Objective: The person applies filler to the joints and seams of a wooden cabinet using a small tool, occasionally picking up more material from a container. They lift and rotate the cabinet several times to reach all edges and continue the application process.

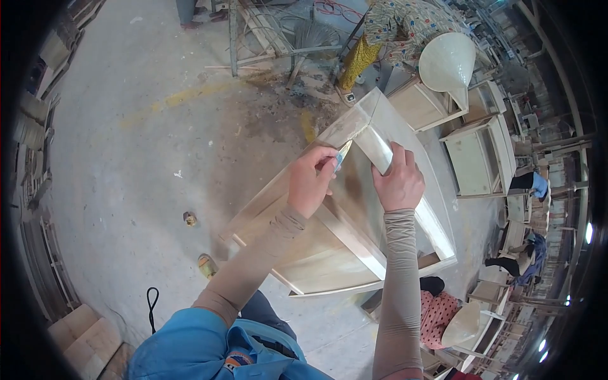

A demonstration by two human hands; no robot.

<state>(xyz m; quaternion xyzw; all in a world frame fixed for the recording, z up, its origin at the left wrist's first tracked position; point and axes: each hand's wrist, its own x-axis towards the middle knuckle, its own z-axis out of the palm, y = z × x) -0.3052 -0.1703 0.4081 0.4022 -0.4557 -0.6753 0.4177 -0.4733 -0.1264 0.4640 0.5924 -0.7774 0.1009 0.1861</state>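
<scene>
A pale wooden cabinet frame [351, 237] stands tilted in front of me. My left hand [310, 180] pinches a small pointed tool with a yellowish tip and a blue part [344, 152]; its exact kind I cannot tell. The tip is right at the corner joint where the frame's pieces meet. On the right, my right hand [399, 177] is wrapped over a smooth light rail [375, 149] of the same frame, a short way below that joint. Both forearms wear beige sleeves.
A person in a conical hat [447, 62] bends over beyond the frame, near more wooden cabinets [478, 158]. Another person in a dotted top [438, 316] is at the lower right. A metal rack [266, 38] stands ahead. A small round item [189, 218] lies on the concrete floor.
</scene>
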